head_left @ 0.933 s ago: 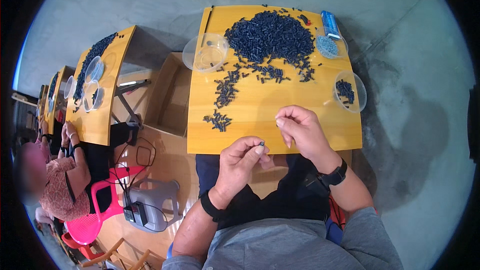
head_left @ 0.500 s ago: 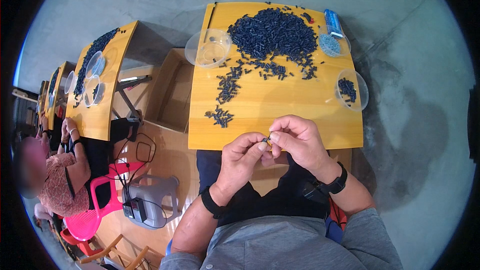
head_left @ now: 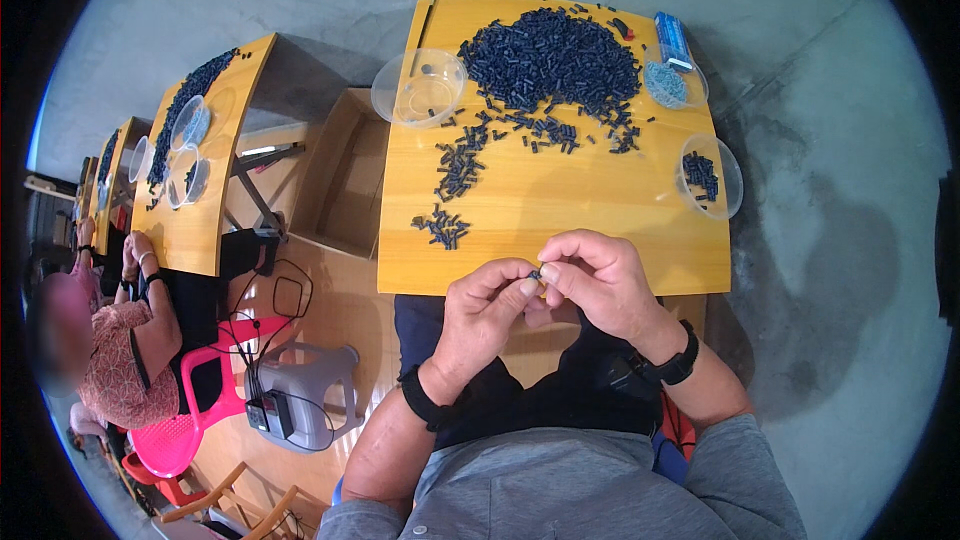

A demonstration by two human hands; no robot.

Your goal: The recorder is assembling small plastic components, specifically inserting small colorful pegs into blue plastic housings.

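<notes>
Over the near edge of the yellow table [head_left: 600,205], my left hand [head_left: 485,310] pinches a small black piece [head_left: 534,276] between thumb and forefinger. Pressed against it from the other side is my right hand [head_left: 600,280], its thumb and forefinger closed at the same spot; what lies between those fingertips is too small to make out. A large pile of short black tube-like pieces [head_left: 550,60] covers the far part of the table, with a loose trail [head_left: 460,170] running toward the near left. More black pieces [head_left: 702,178] lie in a clear round bowl [head_left: 735,190] at the right edge.
At the far right, a clear container holds pale blue small parts [head_left: 665,85] beside a blue box [head_left: 672,38]. A clear bowl [head_left: 432,112] overhangs the left edge. Left of the table stand a cardboard box [head_left: 335,185], a grey stool [head_left: 320,390] with cables, and a person [head_left: 130,350] at another table.
The view has shifted slightly. Both hands stay together at the same spot, and the black piece between the fingertips shows a little differently.
</notes>
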